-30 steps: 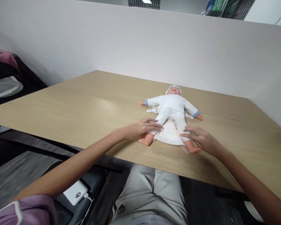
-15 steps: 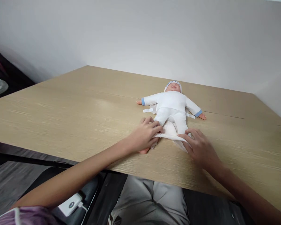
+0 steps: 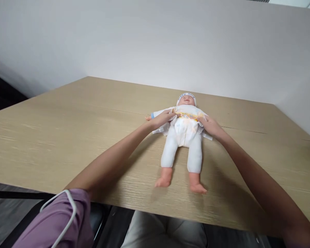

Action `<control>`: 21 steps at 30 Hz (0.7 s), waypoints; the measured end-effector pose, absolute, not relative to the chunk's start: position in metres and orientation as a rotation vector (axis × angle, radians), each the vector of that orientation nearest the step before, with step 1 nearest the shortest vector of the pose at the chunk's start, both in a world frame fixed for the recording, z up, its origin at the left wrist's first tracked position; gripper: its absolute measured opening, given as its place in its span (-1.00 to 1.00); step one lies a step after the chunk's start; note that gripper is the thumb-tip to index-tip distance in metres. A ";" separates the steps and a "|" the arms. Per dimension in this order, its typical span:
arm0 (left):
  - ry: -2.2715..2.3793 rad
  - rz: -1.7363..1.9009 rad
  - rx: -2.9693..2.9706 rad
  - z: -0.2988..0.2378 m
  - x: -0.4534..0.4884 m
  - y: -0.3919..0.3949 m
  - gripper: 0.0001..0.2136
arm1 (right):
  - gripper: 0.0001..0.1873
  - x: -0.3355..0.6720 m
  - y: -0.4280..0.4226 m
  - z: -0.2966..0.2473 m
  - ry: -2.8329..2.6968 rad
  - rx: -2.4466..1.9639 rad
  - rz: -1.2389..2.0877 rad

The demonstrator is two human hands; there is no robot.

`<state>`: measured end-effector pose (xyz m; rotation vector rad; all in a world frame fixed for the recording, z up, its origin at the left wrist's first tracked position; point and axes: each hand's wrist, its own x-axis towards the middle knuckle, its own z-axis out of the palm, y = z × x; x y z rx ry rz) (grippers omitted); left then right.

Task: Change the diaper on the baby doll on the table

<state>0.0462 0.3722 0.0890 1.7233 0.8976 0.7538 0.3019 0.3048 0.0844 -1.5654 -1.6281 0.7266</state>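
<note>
Both the left hand [image 3: 164, 119] and right hand [image 3: 210, 126] pinch upper corners of the diaper [image 3: 185, 131], whose front has just come up from between the legs of the doll [image 3: 168, 153] onto its belly, seemingly almost in place; side tabs [image 3: 158, 131] lie unfastened above the desk [image 3: 67, 137].

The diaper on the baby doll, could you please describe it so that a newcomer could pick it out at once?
On the wood-grain table, find the baby doll lying on its back. The diaper covers its middle, between the head and bare feet. A printed yellow-orange band near the top sets it apart from the plain white trousers.
</note>
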 end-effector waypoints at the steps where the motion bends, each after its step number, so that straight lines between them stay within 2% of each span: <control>1: 0.902 0.746 1.687 0.084 0.046 0.375 -0.51 | -0.59 0.302 0.307 0.080 -1.612 -1.556 0.767; 8: 0.784 0.660 1.509 0.064 0.024 0.367 -0.54 | -0.53 0.324 0.289 0.059 -1.576 -1.429 0.935; 10: 0.754 0.650 1.478 0.066 0.015 0.369 -0.53 | -0.45 0.337 0.278 0.056 -1.549 -1.460 0.930; 13: 0.791 0.666 1.558 0.071 -0.001 0.376 -0.58 | -0.38 0.355 0.255 0.047 -1.528 -1.526 0.757; 17: 0.955 0.877 1.895 0.089 0.000 0.371 -0.73 | -0.44 0.365 0.230 0.032 -1.634 -1.719 0.404; 21: 0.831 0.897 2.313 0.112 0.042 0.344 -0.72 | -0.41 0.360 0.227 0.024 -1.706 -1.807 0.221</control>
